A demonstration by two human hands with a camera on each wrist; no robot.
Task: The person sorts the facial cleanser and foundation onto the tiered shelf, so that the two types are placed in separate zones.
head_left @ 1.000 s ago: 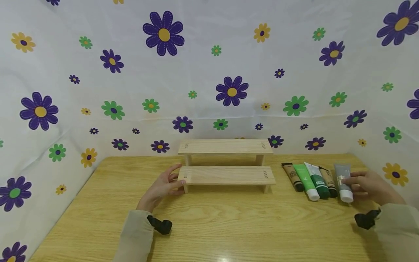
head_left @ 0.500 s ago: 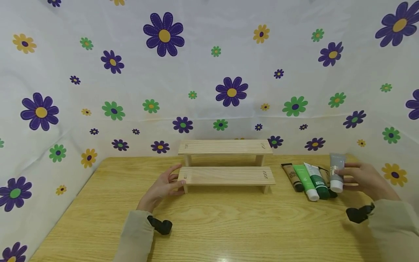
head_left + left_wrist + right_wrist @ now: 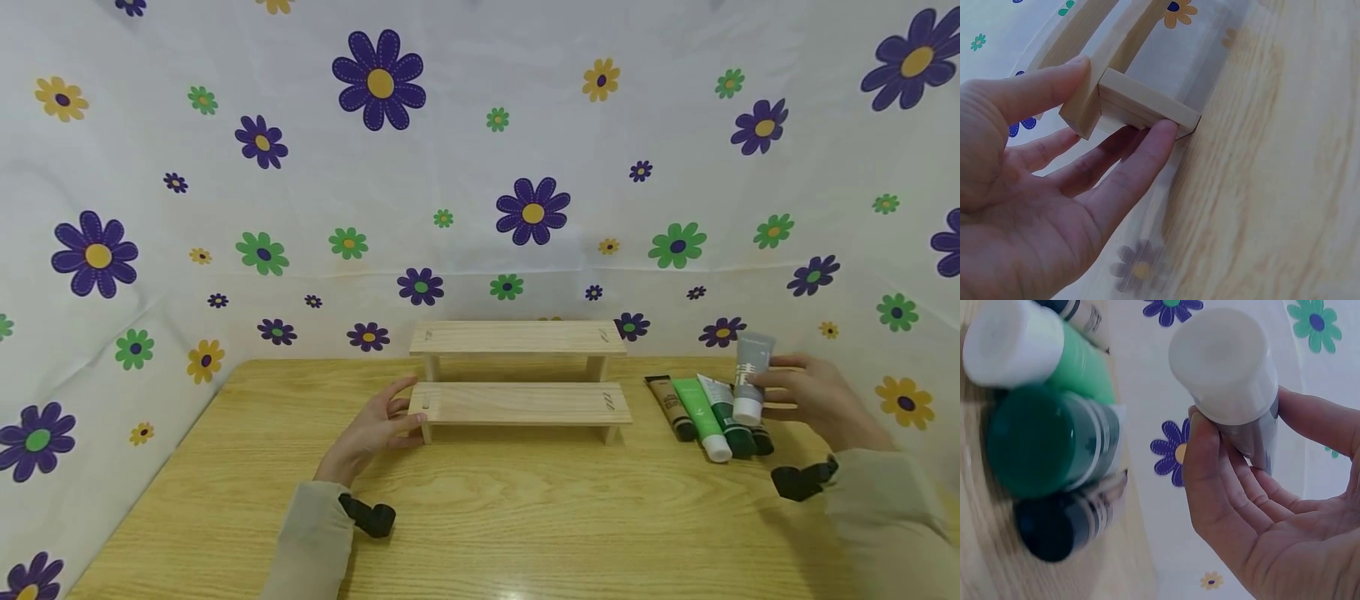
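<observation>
My right hand [image 3: 825,396] grips a grey squeeze tube [image 3: 753,362] with a white cap, thumb on one side and fingers on the other. In the right wrist view, the tube's white cap [image 3: 1225,365] points toward the camera, above the tabletop. At the left end of a two-step wooden rack [image 3: 517,404], my left hand [image 3: 375,425] holds the lower step. Seen from the left wrist, the thumb presses the step's plank [image 3: 1082,112] while the fingertips touch its leg [image 3: 1147,103].
Beneath and left of the held tube lie several more tubes: a brown one [image 3: 670,404], a light green one [image 3: 701,417] and a dark green and white one [image 3: 727,417] among them. Flowered cloth [image 3: 450,167] rises behind the wooden table [image 3: 487,517].
The right hand has lifted the grey tube off the table and carried it left, over the other tubes. The left hand stays at the rack's end.
</observation>
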